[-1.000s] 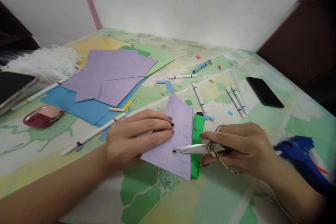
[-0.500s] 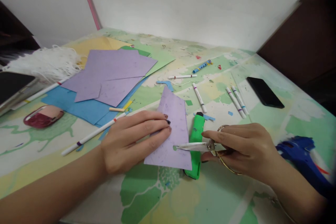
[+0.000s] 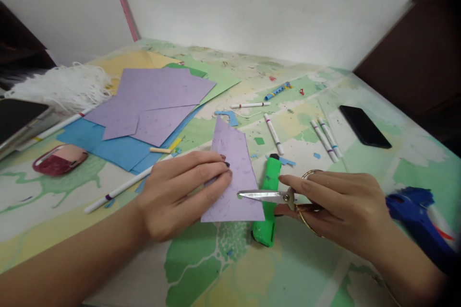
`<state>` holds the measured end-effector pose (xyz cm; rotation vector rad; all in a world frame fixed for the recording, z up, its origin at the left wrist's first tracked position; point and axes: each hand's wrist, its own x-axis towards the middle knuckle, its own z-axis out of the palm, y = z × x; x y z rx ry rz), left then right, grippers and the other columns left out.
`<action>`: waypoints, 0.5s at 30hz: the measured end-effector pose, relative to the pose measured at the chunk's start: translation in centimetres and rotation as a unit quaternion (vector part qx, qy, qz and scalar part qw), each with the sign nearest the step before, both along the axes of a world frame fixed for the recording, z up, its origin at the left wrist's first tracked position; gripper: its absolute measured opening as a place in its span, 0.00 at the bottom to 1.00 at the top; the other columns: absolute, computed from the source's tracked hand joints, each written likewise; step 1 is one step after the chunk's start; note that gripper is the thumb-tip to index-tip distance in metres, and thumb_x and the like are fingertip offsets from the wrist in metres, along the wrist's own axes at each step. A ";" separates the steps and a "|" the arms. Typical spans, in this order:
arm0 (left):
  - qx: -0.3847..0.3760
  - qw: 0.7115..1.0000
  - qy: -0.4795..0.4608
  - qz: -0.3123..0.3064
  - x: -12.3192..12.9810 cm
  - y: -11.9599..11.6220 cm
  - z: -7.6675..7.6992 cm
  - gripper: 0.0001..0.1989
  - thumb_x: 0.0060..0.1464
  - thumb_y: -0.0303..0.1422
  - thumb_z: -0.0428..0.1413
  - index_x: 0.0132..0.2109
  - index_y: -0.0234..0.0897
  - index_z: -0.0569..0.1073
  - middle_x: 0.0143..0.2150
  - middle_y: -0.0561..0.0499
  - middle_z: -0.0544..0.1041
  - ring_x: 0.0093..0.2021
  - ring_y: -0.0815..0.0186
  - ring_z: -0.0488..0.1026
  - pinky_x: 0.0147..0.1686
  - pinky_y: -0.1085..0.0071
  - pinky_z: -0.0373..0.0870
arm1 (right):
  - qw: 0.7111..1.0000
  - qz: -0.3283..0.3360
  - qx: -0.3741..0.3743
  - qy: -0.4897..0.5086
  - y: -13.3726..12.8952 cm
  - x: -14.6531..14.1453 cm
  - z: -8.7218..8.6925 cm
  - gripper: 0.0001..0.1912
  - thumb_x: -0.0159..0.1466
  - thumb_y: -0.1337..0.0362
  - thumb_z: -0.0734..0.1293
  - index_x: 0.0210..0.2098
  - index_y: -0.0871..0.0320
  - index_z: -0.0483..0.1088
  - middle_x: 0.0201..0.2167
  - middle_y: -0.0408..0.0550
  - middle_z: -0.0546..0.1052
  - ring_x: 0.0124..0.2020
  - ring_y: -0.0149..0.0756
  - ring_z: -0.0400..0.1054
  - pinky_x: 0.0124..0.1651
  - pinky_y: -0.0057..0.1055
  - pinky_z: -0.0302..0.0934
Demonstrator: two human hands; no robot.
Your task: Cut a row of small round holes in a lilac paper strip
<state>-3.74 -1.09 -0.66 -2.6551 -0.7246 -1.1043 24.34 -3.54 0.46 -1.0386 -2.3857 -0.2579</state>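
My left hand (image 3: 185,192) grips a piece of purple paper (image 3: 234,165) at its left edge, fingers on top; the thumb is hidden. In the paper's lower part is a small hole with green showing through. My right hand (image 3: 338,201) holds a pair of scissors (image 3: 266,195), thumb and fingers at the gold-coloured handles. The blades look closed together, lying over the paper with the tip at the hole. Under the paper's right edge lies a bright green flat, marker-like thing (image 3: 271,175) with a black end.
Purple sheets (image 3: 158,88) lie over blue sheets (image 3: 90,139) at the left, beside white string (image 3: 61,86) and a pink-and-red case (image 3: 59,159). Several white markers (image 3: 273,134), a black phone (image 3: 365,126) and a blue glue gun (image 3: 414,216) lie to the right.
The purple paper has turned slightly, its top shifting left and its bottom edge rising. The scissor tip has moved a little up and left. My right hand has shifted slightly right.
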 end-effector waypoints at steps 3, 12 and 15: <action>0.012 1.000 -0.001 -0.001 0.1 0.1 0.0 0.14 0.64 0.26 0.45 0.44 0.34 0.75 0.43 0.43 0.79 0.51 0.59 0.74 0.48 0.60 0.75 | 1.000 0.002 -0.005 0.010 0.1 0.0 0.0 0.09 0.60 0.62 0.72 0.39 0.59 0.73 0.19 0.40 0.72 0.18 0.26 0.64 0.23 0.27 0.53; 0.057 0.998 -0.016 0.006 0.3 0.4 -0.4 0.14 0.64 0.25 0.44 0.43 0.32 0.76 0.40 0.42 0.80 0.48 0.57 0.75 0.47 0.58 0.76 | 1.000 0.006 -0.020 0.013 0.1 -0.1 0.1 0.08 0.61 0.64 0.71 0.39 0.59 0.73 0.19 0.40 0.72 0.19 0.26 0.65 0.24 0.27 0.54; 0.075 0.997 -0.017 -0.003 0.3 0.7 -0.5 0.14 0.63 0.24 0.45 0.42 0.33 0.76 0.40 0.42 0.80 0.48 0.57 0.76 0.45 0.59 0.77 | 1.000 0.012 -0.018 0.005 0.1 -0.1 0.2 0.07 0.61 0.65 0.70 0.39 0.59 0.73 0.19 0.40 0.71 0.18 0.26 0.64 0.23 0.27 0.52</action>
